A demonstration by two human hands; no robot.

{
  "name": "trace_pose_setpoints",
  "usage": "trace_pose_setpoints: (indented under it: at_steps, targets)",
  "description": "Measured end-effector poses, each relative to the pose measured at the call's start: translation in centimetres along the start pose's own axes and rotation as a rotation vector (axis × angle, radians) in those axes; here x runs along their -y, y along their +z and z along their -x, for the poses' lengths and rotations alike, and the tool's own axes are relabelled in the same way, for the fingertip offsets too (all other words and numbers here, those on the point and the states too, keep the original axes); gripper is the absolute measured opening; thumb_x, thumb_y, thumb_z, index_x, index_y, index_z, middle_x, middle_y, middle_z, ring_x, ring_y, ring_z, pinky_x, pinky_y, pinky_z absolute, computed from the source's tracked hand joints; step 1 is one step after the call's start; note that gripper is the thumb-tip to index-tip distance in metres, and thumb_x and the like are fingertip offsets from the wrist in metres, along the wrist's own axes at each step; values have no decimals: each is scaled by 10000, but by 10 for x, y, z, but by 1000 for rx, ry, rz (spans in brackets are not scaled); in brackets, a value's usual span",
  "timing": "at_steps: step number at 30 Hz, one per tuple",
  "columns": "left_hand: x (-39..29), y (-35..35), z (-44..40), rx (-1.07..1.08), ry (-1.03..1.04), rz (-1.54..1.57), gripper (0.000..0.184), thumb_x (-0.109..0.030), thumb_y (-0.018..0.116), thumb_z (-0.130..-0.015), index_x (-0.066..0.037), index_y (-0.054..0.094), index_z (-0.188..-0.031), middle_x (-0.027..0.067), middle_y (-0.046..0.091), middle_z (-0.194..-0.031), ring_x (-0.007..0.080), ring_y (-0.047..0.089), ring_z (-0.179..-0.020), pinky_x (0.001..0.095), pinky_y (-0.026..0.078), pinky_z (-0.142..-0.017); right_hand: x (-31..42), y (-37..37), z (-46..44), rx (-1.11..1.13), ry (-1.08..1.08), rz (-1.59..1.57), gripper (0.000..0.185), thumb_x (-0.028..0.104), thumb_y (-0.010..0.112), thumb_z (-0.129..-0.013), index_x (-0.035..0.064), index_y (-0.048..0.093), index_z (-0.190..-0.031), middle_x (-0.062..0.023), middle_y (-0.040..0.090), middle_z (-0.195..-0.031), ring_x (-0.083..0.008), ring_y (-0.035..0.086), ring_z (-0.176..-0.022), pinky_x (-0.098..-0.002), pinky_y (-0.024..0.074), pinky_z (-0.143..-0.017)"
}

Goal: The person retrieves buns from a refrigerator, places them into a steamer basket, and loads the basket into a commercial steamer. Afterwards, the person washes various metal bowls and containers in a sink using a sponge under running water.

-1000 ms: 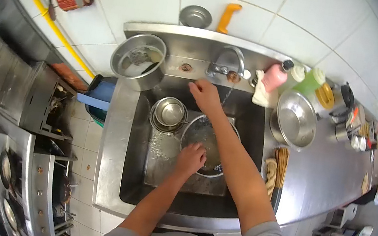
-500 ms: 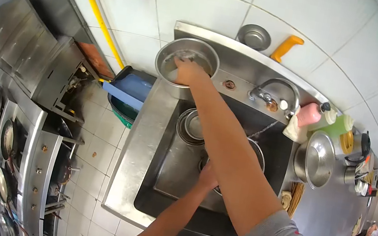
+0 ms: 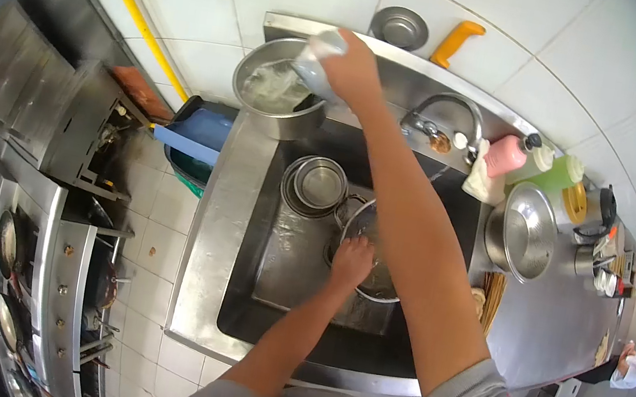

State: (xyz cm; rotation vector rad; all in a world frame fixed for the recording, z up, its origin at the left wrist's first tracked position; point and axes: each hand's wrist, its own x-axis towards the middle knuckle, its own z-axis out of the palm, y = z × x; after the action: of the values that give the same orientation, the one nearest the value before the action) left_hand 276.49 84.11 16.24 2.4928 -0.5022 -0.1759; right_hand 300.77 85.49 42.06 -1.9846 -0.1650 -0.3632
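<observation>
My right hand (image 3: 348,70) is closed on a pale, translucent item (image 3: 319,62), too blurred to name, over the right rim of a deep metal pot (image 3: 279,128). Cloudy liquid and a dark piece show inside that pot, at the sink's back left corner. Down in the sink (image 3: 297,278), my left hand (image 3: 354,261) rests at the left rim of a round metal pan (image 3: 379,298), fingers bent around the edge. Part of the pan is hidden under my right forearm. Two nested metal bowls (image 3: 320,185) lie left of it.
Behind the sink is a faucet (image 3: 475,128). A pink bottle (image 3: 508,155), a green bottle (image 3: 562,172) and a metal colander (image 3: 527,233) stand on the right. Blue tray (image 3: 199,134) and stove (image 3: 67,284) are at the left. A person's hand (image 3: 629,364) shows far right.
My right hand has come up out of the deep pot with the pale item in it. My left hand stays at the pan. The view has shifted slightly.
</observation>
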Motion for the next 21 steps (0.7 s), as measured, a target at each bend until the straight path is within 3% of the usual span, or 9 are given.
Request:
trace_pose_setpoints:
  at_steps: [2, 5, 6, 7, 8, 9, 11, 16, 21]
  targets:
    - [10, 23, -9, -35, 138, -268, 218, -126, 532, -850, -2, 699, -915, 166, 654, -1127, 283, 612, -945, 397, 484, -810, -51, -31, 34, -43, 108, -114, 611, 227, 677, -847, -20, 487, -1374, -206, 630, -1184, -268, 633, -1000, -345, 501, -862]
    - [12, 35, -16, -35, 145, -287, 296, -135, 597, -858, -22, 657, -1125, 270, 594, -1203, 354, 620, -1016, 447, 506, -865, -89, -81, 141, -96, 656, -469, 649, 271, 657, -884, -1, 416, -1422, -141, 596, -1213, -223, 579, -1073, -340, 470, -906]
    - [6, 36, -17, -30, 145, -292, 296, -135, 597, -858, -22, 657, -1125, 270, 594, -1203, 354, 620, -1016, 447, 506, -865, -95, -92, 182, -217, 690, -519, 613, 331, 649, -902, 8, 461, -1389, -116, 596, -1216, -203, 575, -1070, -351, 473, -902]
    - [-4, 39, -21, -6, -10, -175, 296, -129, 575, -871, -21, 654, -1136, 260, 584, -1237, 349, 618, -1058, 448, 499, -895, -152, -107, 223, -98, 645, -565, 574, 357, 642, -914, 43, 489, -1370, -111, 582, -1273, -207, 593, -1061, -347, 467, -912]
    - [-2, 43, -32, 3, -83, -118, 297, -127, 565, -878, -21, 653, -1141, 255, 579, -1254, 346, 616, -1078, 448, 495, -910, -161, -110, 268, -301, 768, -750, 489, 375, 610, -946, 56, 530, -1308, -81, 617, -1197, -202, 606, -1017, -354, 483, -891]
    - [-1, 48, -42, 9, -157, -62, 298, -124, 554, -884, -20, 651, -1146, 250, 573, -1271, 343, 615, -1099, 448, 492, -925, -170, -118, 308, -286, 849, -781, 476, 407, 588, -961, 51, 541, -1274, -68, 631, -1148, -196, 608, -1012, -362, 484, -900]
    - [26, 89, -67, 599, -249, 69, 331, -135, 508, -913, -37, 628, -1206, 194, 514, -1383, 326, 576, -1195, 439, 476, -981, -170, -125, 373, -375, 988, -727, 466, 373, 597, -966, 46, 527, -1290, -86, 628, -1149, -203, 614, -1013, -359, 497, -882]
    - [30, 115, -77, 564, -259, 118, 336, -162, 508, -921, -52, 621, -1218, 195, 543, -1334, 329, 580, -1185, 440, 479, -974, -156, -132, 457, -317, 1063, -750, 406, 235, 681, -920, 40, 520, -1237, -95, 641, -1065, -203, 634, -927, -345, 524, -790]
    - [50, 141, -78, 478, -229, 78, 342, -190, 507, -930, -66, 615, -1229, 196, 573, -1286, 332, 583, -1175, 442, 483, -967, -160, -136, 475, -192, 1078, -665, 430, 216, 710, -889, 54, 497, -1225, -78, 627, -1025, -187, 624, -922, -329, 516, -806]
